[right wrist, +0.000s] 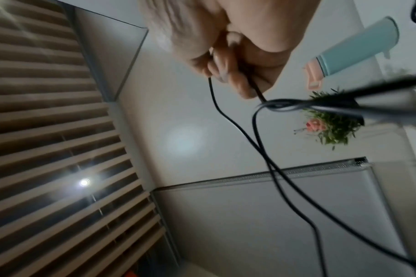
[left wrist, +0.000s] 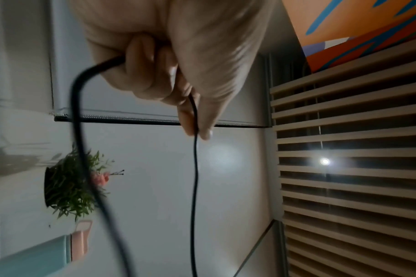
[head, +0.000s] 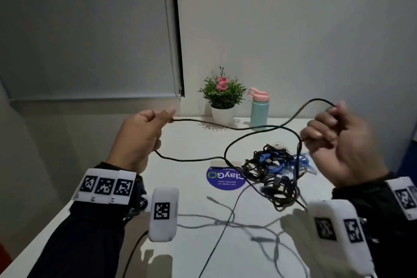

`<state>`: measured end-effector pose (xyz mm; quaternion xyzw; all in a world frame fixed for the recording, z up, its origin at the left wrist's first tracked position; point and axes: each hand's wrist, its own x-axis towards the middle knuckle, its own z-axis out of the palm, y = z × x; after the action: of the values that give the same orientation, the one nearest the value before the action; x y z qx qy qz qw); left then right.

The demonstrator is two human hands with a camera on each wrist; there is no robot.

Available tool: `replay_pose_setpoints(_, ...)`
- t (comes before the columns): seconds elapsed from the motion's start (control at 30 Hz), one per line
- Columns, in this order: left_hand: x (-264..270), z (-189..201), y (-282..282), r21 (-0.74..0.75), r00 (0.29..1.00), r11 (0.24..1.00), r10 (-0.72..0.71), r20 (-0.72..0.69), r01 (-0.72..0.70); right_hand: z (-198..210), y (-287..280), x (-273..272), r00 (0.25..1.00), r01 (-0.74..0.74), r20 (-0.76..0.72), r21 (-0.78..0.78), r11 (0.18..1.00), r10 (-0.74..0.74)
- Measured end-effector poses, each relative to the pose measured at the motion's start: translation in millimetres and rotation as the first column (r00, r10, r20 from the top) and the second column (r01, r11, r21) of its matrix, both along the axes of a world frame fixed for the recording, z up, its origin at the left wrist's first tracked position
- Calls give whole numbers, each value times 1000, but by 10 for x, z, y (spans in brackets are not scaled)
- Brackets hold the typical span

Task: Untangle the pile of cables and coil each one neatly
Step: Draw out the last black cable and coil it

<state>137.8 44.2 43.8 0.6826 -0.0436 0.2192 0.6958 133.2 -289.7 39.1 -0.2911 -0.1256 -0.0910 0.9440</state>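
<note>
Cable under work, a thin black round-sheathed cable [head: 203,122], is held in the air across the middle of the head view, above the white table [head: 194,140]. Left hand [head: 140,135], at centre left, is curled into a fist round it, thumb and forefinger pinching the run where it leaves toward the right; a second length drops from the underside of the fist. Right hand [head: 343,142], at centre right, has its fingers curled round a bend of the same cable, which arches above the fingertips. Long axis of the held span lies left to right, sagging in the middle; its ends cannot be identified. Two lengths cross between the hands, and a further loop descends to the tangled pile of black and blue cables [head: 275,171], lower right of centre, beside a round blue sticker [head: 223,180]. Loose grey leads [head: 225,223] lie along the lower frame. Risk, in my judgement: spreading the hands could tighten the crossing into a knot or drag the pile toward the table edge. A potted green plant [head: 222,94] and teal bottle with pink lid [head: 259,108] stand at the back, within reach of a swinging loop.
</note>
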Motion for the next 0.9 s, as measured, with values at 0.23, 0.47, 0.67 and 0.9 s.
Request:
replay_pose_setpoints(0.23, 199, -201, 293, -667, 980, 724, 64, -188, -175, 90, -281, -28, 998, 67, 16, 93, 993, -69)
replay_pose_setpoints(0.47, 342, -446, 113, 86, 960, 994, 86, -266, -65, 72, 147, -152, 981, -40, 168, -318, 947, 98)
replay_pose_setpoints(0.67, -170, -120, -495, 454, 857, 763, -516, 0, 459, -74, 584, -337, 950, -55, 226, -555, 830, 214)
replay_pose_setpoints(0.9, -47, -457, -622, 604, 905, 677, -360, -225, 419, 355, 107, -409, 968, 63, 252, -173, 983, -18)
